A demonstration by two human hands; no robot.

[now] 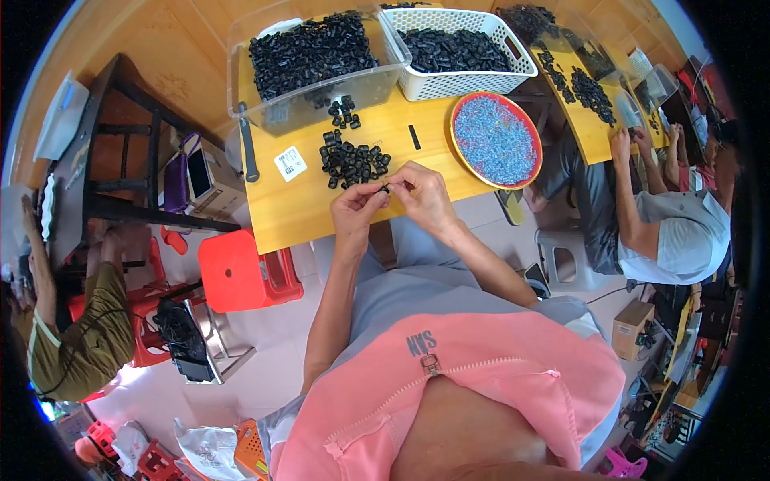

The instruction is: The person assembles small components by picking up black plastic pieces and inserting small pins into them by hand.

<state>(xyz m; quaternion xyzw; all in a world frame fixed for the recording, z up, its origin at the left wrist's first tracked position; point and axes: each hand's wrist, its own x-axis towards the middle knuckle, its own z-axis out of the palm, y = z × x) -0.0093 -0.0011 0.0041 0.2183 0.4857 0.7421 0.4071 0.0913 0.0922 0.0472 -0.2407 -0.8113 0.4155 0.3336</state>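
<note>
Both my hands meet at the front edge of the yellow table (277, 216). My left hand (357, 210) pinches a small black plastic part (384, 189) between thumb and fingertips. My right hand (425, 192) has its fingertips closed at the same part; whether it also holds a tiny piece there is too small to tell. Just beyond my hands lies a loose pile of short black cylindrical parts (353, 163). To the right stands a round red-rimmed tray (536, 132) full of small bluish-silver pieces (493, 138). A single flat black strip (414, 137) lies between the pile and the tray.
A clear plastic bin (321, 108) and a white perforated basket (465, 84), both with black parts, stand at the back. A black long-handled tool (249, 144) and a white label (290, 163) lie at left. A red stool (241, 272) is beside me. Other people work on both sides.
</note>
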